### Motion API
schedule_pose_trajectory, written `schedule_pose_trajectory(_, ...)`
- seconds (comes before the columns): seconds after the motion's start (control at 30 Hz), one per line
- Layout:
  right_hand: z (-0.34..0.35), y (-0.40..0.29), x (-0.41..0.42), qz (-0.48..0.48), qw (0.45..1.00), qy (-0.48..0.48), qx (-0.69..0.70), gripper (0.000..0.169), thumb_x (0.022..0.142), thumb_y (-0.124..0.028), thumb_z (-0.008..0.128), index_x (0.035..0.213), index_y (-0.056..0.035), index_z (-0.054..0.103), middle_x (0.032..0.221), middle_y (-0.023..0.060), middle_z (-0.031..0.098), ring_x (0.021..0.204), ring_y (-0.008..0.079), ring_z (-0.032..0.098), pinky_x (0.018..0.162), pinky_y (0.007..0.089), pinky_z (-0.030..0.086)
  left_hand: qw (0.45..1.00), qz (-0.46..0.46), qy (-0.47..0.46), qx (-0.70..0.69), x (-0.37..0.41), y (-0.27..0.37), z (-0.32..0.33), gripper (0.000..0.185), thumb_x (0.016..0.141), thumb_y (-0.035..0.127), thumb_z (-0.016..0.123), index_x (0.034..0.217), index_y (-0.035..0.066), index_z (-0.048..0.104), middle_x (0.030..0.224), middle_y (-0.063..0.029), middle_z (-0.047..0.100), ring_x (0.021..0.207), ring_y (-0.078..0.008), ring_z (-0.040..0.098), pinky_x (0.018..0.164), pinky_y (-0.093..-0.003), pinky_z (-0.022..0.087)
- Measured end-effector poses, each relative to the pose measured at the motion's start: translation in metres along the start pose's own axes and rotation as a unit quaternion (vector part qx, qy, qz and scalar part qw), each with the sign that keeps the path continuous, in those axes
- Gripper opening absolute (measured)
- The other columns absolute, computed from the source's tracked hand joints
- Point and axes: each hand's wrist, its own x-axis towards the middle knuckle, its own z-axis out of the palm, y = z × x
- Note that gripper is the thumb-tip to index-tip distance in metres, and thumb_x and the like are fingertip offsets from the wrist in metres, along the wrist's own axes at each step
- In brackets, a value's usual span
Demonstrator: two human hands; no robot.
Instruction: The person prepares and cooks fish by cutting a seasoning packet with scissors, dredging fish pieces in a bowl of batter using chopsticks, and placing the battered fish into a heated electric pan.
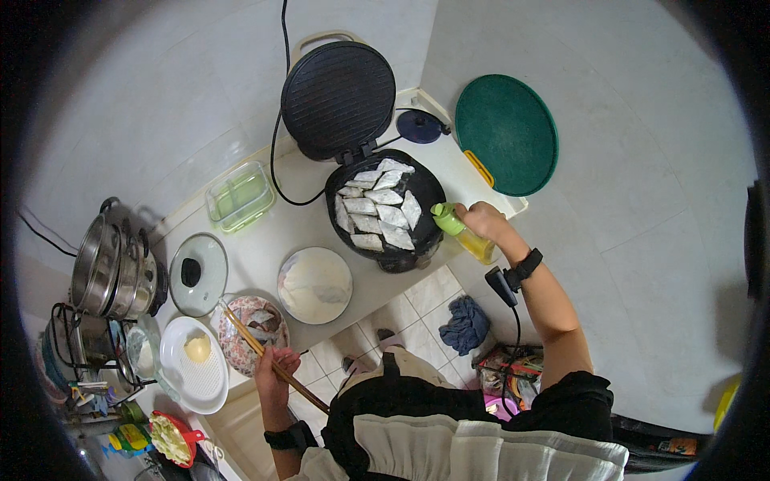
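Note:
My right hand [483, 222] grips a green-topped oil bottle [464, 234], tilted with its spout at the right rim of an open round electric griddle [428, 186]. Several flour-coated fish pieces [363, 206] lie on the griddle's lower plate; its ribbed lid [338, 99] stands raised behind. In my left hand [277, 379] is a pair of wooden chopsticks [252, 341], their tips over a patterned plate [231, 327] of uncoated fish pieces [264, 321]. Between that plate and the griddle sits a plate of white flour [313, 285].
A glass pot lid [207, 273], a divided glass container [240, 195] and a white oval tray [207, 391] lie on the counter. Stacked steel pots [114, 270] stand at the left. A green round board [507, 135] leans at the right wall; a black cord [274, 156] runs behind the griddle.

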Motion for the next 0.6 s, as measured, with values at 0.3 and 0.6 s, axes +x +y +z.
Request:
schedule_pose_trajectory(0.3, 0.0, 0.009, -0.016, -0.008, 0.999, 0.04, 0.02, 0.067, 0.073, -0.055, 0.036, 0.085, 0.0062, 0.058, 0.088, 0.0258, 0.055, 0.091, 0.0361, 0.052, 0.083, 0.0429, 0.034, 1.0, -0.004, -0.001, -0.022, 0.0, 0.006, -0.008, 0.018, 0.082, 0.027, 0.047, 0.078, 0.01, 0.047, 0.074, -0.0072, 0.057, 0.066, -0.0214, 0.057, 0.063, -0.0335, 0.048)
schedule_pose_trajectory(0.6, -0.009, -0.012, -0.084, -0.181, 0.865, -0.021, 0.468, 0.051, 0.08, -0.056, 0.031, 0.065, -0.0095, 0.043, 0.052, -0.0025, 0.034, 0.048, 0.0084, 0.033, 0.047, 0.021, 0.027, 0.993, 0.029, -0.04, -0.109, 0.009, 0.002, -0.048, 0.021, 0.085, 0.028, 0.041, 0.081, 0.008, 0.046, 0.08, -0.0107, 0.058, 0.07, -0.0201, 0.056, 0.068, -0.0334, 0.046)
